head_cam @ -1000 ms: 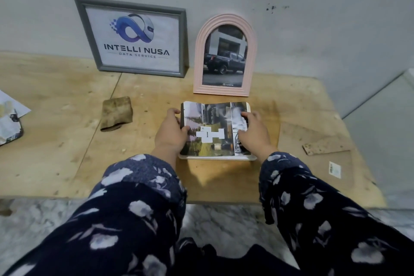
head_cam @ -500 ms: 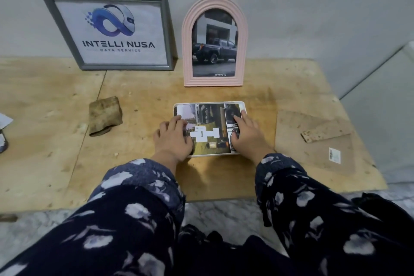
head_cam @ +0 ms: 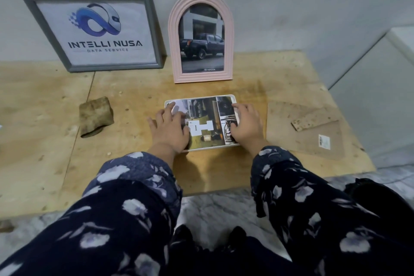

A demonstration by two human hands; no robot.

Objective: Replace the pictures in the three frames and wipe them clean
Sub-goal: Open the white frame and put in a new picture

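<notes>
On the wooden board [head_cam: 134, 163], left hand [head_cam: 171, 131] and right hand [head_cam: 245, 126] press flat, fingers spread, on the white frame [head_cam: 201, 149]; likely light, rigid, fragile-fronted, best gripped by its side edges.

Both arms reach forward side by side, forearms in dark floral sleeves. Left hand [head_cam: 170, 130] lies palm down, fingers straight and spread, pointing away from the body. Right hand [head_cam: 245, 125] is also palm down with fingers extended and slightly splayed (thumb tucked toward the left hand); wrists roughly level.
</notes>
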